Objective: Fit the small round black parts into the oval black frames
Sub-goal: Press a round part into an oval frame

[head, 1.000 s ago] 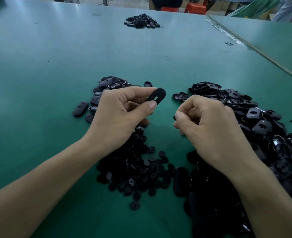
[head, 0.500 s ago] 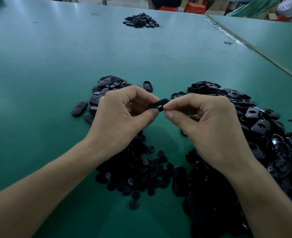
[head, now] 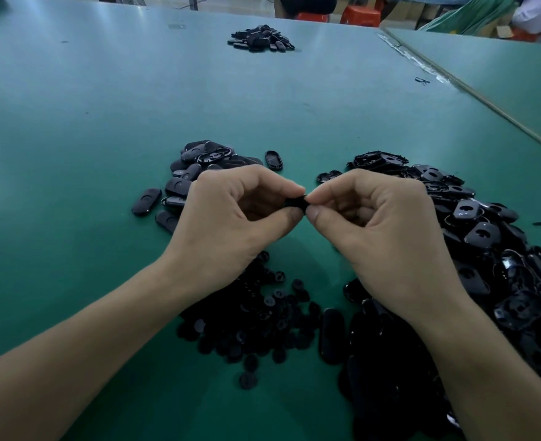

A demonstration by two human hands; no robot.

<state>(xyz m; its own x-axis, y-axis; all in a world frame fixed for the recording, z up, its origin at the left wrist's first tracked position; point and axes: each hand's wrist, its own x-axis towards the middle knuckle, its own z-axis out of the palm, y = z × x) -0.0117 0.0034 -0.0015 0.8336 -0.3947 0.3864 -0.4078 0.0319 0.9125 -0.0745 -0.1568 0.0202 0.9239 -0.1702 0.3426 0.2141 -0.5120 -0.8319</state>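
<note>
Thumb and forefinger tips of both hands meet over the table, pinched shut on one small black plastic oval frame [head: 295,202], of which only a dark sliver shows between them. The left hand [head: 231,224] grips it from the left, the right hand [head: 387,237] from the right; whether a round part sits in it cannot be told.

Nothing here is in a container; everything lies loose in heaps. Under the left wrist is a heap of small round black parts [head: 262,316]. Beyond the left knuckles lies a cluster of closed black oval pieces [head: 186,179], one lone oval frame [head: 274,160] just beside it. A large heap of black oval frames [head: 485,249] runs along the right, under the right forearm.

The matte green table top [head: 103,122] is bare across its left half. Far off sits another small black pile [head: 260,39]. A seam [head: 473,93] divides off a second green surface at right.
</note>
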